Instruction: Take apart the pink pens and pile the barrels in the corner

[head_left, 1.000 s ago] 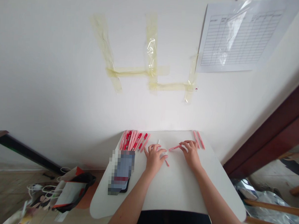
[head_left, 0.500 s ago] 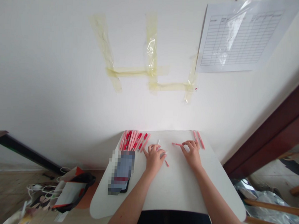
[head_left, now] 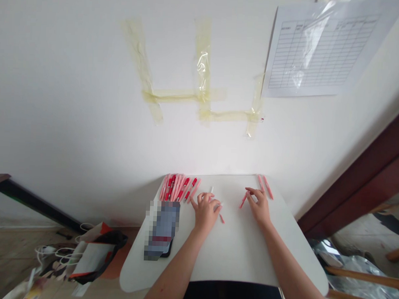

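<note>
One pink pen piece point(head_left: 243, 201) to mind: pinched in right hand's grip point(head_left: 259, 207), could roll off tabletop point(head_left: 231, 252) if held loosely; can't tell left hand's grip point(head_left: 206, 212).

A slim pink part point(head_left: 243, 200) is held in the right hand's grip point(head_left: 259, 208) over the white desk point(head_left: 234, 257), and a small pink piece point(head_left: 222, 219) is seen beside the left hand's grip point(head_left: 205, 213). Pink and red pens point(head_left: 178, 188) are grouped far left near a blurred phone point(head_left: 163, 229); two pink pens point(head_left: 268, 187) are laid far right.
</note>
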{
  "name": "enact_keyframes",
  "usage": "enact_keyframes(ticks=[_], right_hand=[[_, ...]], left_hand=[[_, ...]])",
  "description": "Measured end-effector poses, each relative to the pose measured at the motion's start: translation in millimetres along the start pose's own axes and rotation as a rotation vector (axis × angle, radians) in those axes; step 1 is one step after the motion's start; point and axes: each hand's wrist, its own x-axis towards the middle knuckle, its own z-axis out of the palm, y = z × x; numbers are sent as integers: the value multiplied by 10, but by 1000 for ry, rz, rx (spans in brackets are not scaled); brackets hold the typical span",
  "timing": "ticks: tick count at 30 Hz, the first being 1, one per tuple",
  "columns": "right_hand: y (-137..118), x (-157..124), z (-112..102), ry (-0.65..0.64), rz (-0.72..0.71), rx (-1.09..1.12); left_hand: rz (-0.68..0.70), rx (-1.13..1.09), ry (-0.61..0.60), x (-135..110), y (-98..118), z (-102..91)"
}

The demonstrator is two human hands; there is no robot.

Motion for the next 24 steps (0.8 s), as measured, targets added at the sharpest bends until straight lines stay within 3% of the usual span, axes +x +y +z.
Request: enact_keyframes(ticks=[10, 24], right_hand=[[9, -57, 113, -85, -180, -372], [-107, -92, 47, -95, -178, -493]], left_hand=[[19, -8, 24, -6, -5, 23], [12, -12, -1, -4, 9, -10]])
